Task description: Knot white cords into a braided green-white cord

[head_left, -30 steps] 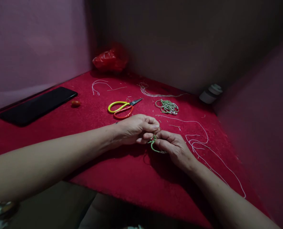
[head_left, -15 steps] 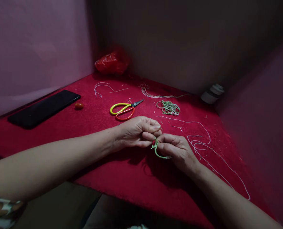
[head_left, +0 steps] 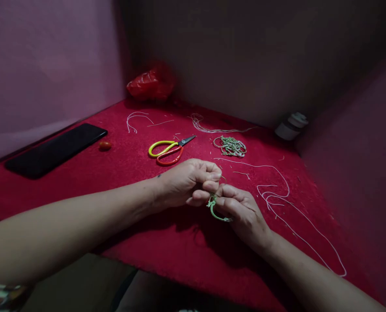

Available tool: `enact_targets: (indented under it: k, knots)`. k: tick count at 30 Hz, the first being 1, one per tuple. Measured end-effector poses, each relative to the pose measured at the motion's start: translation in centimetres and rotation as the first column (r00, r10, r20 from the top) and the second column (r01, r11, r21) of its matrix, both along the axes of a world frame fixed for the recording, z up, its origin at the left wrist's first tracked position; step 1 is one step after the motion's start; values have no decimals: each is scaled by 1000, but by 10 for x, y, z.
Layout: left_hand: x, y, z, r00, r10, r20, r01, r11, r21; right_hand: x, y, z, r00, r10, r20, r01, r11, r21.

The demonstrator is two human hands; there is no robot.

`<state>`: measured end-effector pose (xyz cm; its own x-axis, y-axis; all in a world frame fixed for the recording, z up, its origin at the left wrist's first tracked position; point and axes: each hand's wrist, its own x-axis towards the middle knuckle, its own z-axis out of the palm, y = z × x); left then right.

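Observation:
A green braided cord bracelet (head_left: 216,214) hangs in a curve below my fingers, above the red cloth. My right hand (head_left: 243,212) pinches it between thumb and forefinger near its knotted end. My left hand (head_left: 199,180) is closed in a pinch on a thin cord end (head_left: 224,178), which pokes out past the fingertips. Both hands nearly touch, and the knot between them is partly hidden by the fingers. Beyond them lie scissors (head_left: 170,151) with one yellow and one red handle, and a pile of green and white braided cords (head_left: 232,146).
The table has a red cloth (head_left: 128,169). A black phone (head_left: 56,149) and a small red oval thing (head_left: 105,146) lie left. Loose pale threads (head_left: 305,210) stretch at right; more thread (head_left: 209,128) lies behind. A red plastic bag (head_left: 152,86) and a white-lidded container (head_left: 291,126) stand at the back.
My left fingertips have shifted slightly up and right, and more of the thin cord end shows. The bracelet hangs slightly lower. The view has shifted a little.

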<state>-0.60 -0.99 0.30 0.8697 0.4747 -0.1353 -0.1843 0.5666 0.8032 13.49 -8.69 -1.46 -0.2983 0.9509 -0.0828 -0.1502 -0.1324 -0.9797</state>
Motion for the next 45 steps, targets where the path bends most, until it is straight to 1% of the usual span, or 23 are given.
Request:
enact_targets:
  k: [4,8,10,12,15,17,20,22,25,28,34,39,45]
  knots:
    - [-1,-2,2,999,-46,17,47,998,-42,0,-4,-2,999,-31,32,31,999,-20]
    - [-5,0,6,990,-138,-35,134,987,-89,3,-6,-3,997,-26,71,26,1000,-5]
    - [-8,2,8,976,-195,-94,186,977,-100,4,-7,-3,992,1,124,-5,999,34]
    - [-10,4,11,957,-250,-147,237,966,-101,5,-8,-1,983,50,175,-63,995,71]
    - [-13,8,12,921,-344,-183,326,938,-120,5,-10,3,964,121,236,-151,982,112]
    - [-15,9,13,896,-397,-201,379,917,-124,5,-10,6,951,163,263,-201,972,123]
    - [-16,10,15,873,-425,-239,412,905,-104,5,-11,7,942,209,263,-245,963,110]
    - [-18,10,19,873,-415,-257,405,910,-91,6,-11,6,948,206,243,-233,968,89]
    - [-21,11,25,892,-360,-273,357,932,-62,7,-12,4,955,187,230,-204,978,51]
    - [-25,16,28,906,-310,-290,313,949,-35,8,-13,2,955,172,241,-189,981,50]
    - [-27,24,25,921,-243,-305,255,967,1,9,-14,2,952,130,276,-160,983,88]
    - [-25,23,23,929,-203,-310,215,977,5,12,-15,2,944,82,320,-129,983,130]
    - [-23,22,26,933,-159,-323,173,985,16,14,-13,3,937,65,342,-122,982,147]
